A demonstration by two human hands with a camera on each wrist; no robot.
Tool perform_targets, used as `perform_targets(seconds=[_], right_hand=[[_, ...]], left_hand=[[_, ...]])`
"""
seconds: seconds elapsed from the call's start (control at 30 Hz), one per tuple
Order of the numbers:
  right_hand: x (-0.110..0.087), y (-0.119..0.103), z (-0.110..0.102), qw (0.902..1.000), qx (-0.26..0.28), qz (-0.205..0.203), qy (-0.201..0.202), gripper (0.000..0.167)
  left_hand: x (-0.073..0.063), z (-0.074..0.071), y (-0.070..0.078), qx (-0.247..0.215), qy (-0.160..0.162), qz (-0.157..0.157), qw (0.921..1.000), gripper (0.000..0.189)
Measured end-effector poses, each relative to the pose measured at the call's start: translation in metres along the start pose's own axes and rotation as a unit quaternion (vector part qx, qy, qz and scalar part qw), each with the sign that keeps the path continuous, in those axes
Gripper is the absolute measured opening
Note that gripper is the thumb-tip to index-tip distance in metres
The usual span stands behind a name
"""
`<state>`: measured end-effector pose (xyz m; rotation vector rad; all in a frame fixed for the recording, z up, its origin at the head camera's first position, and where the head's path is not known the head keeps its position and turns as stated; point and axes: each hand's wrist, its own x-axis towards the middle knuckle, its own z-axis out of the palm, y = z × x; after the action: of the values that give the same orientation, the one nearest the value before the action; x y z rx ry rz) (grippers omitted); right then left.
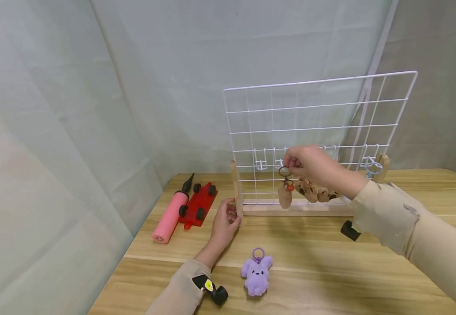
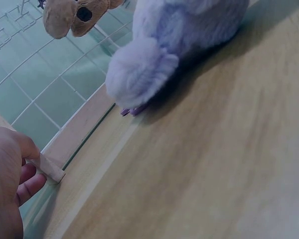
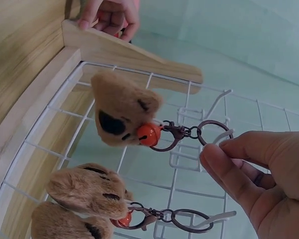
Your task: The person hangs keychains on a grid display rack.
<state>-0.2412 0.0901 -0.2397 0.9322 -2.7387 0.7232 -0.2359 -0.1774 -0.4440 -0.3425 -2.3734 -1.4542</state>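
A person's R hand (image 1: 305,164) pinched the ring (image 3: 199,132) of a brown plush (image 1: 284,197) at a hook (image 3: 224,135) nr the lower L corner of the wire rack (image 1: 322,81), L hand (image 1: 224,222) gripping its L wooden foot (image 1: 237,188).

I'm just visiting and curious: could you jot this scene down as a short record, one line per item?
Right hand: the right hand pinches the ring of a brown plush keychain with an orange bell
Ring on a hook: cannot tell
Left hand: the left hand grips the end of the wooden stand
Rack: white wire grid, upright in the stand
Beside it on the rack: more brown plush toys
Nearer the person: purple plush keychain, on the table
Left of the rack: pink pump, red wheeled toy
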Motion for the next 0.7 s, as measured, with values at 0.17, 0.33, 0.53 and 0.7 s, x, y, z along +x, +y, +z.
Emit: perform_targets(seconds=[0.17, 0.33, 0.53, 0.7], right_hand=[[0.0024, 0.0021, 0.0029, 0.9999, -0.011, -0.002, 0.002, 0.011], [0.0044, 0.0029, 0.0048, 0.9999, -0.015, -0.005, 0.003, 0.011], [0.0047, 0.0030, 0.0057, 0.9997, -0.022, -0.011, 0.007, 0.010], [0.0054, 0.0022, 0.0061, 0.9997, -0.023, -0.007, 0.001, 0.008]], left_hand=[[-0.0006, -0.0007, 0.0010, -0.002, 0.001, 0.005, 1.0000, 0.052], [-0.0007, -0.0005, 0.0007, -0.004, 0.002, 0.007, 1.0000, 0.051], [0.0000, -0.0001, 0.0008, -0.002, 0.002, 0.006, 1.0000, 0.051], [-0.0003, -0.0005, 0.0013, -0.001, 0.002, 0.007, 1.0000, 0.052]])
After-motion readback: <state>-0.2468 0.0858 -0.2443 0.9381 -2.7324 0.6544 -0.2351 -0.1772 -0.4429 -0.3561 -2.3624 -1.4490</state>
